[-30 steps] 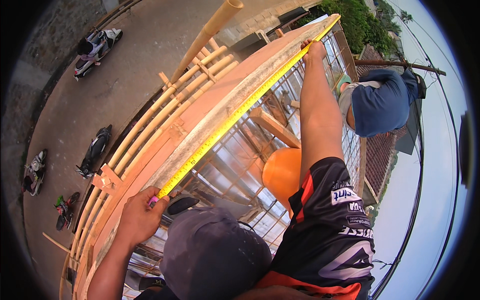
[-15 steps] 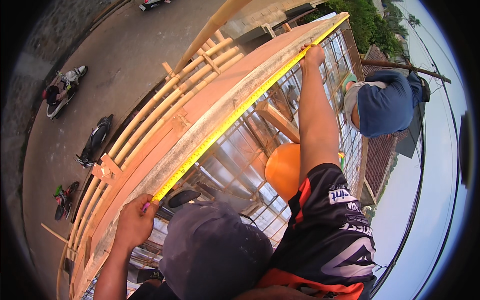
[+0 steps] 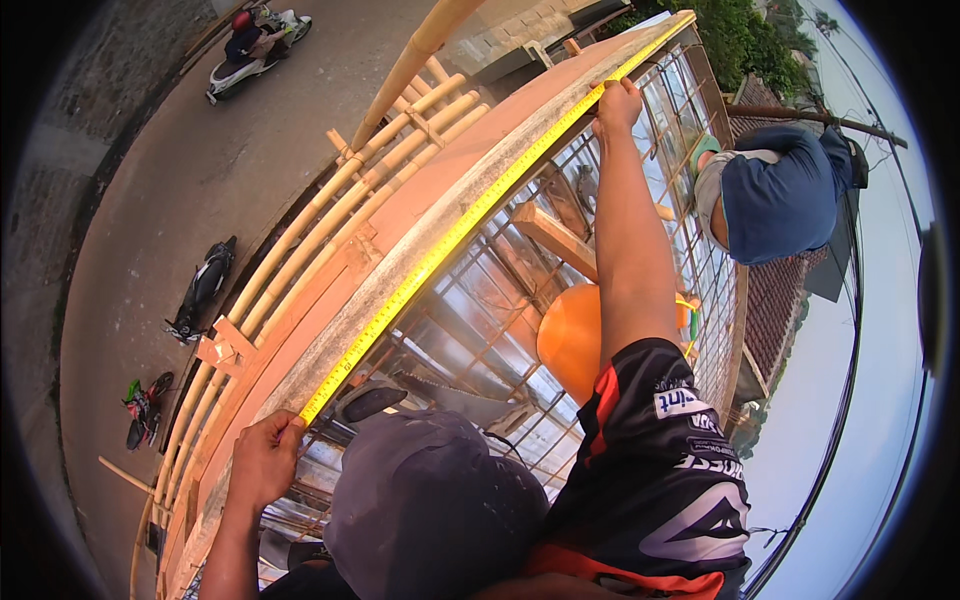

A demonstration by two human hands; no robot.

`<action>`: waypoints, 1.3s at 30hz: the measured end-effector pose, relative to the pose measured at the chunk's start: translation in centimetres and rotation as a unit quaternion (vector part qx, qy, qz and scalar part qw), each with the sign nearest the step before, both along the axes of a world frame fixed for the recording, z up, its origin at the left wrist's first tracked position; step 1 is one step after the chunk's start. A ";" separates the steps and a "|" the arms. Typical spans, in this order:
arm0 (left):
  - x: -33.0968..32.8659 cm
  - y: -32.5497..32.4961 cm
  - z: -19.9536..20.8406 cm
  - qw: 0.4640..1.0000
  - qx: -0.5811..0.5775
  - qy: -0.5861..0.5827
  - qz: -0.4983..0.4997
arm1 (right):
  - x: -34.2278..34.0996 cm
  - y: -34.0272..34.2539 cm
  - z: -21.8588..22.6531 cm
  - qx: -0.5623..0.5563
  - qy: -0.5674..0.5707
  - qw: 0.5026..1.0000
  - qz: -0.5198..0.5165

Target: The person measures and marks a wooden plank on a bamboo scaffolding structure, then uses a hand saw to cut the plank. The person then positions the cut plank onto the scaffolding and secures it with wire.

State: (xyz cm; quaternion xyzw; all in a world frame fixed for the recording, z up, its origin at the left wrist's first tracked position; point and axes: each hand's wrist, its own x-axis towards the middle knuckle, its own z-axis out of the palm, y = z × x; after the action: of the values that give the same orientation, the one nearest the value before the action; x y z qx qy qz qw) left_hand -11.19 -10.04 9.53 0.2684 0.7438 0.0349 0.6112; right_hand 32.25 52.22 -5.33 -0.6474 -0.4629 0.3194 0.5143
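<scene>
Where the tape (image 3: pixel 430 261) lies: along the board (image 3: pixel 412 243).
Left hand (image 3: pixel 266 458): grip closed on tape.
Right hand (image 3: pixel 618 106): grip pinched on tape.
Risk: perhaps slipping, if either loosens.

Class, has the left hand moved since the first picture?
Yes: the left hand has moved toward the picture's lower left, away from the short wooden beam.

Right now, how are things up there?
Left hand pinching yellow tape; right hand holding it farther along. Tape stretched along board edge. Orange object beside right forearm, off the tape.
</scene>
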 end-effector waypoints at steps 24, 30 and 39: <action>-1.0 4.8 -0.4 0.974 -0.105 0.093 -0.177 | -16.2 -15.7 11.9 -0.056 -0.345 0.832 0.430; -2.4 5.0 -1.7 0.971 -0.141 0.055 -0.186 | -17.6 -26.2 12.0 -0.123 -0.413 0.664 0.611; -2.7 6.2 -2.7 0.968 -0.157 0.016 -0.193 | -15.7 -29.8 8.9 -0.082 -0.407 0.680 0.604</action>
State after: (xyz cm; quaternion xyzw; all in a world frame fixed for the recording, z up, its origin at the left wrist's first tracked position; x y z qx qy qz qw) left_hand -13.90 -3.79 6.80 0.3084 0.6836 -0.2055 0.6288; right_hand 16.60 22.43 3.61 -0.3326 -0.8892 0.3026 -0.0841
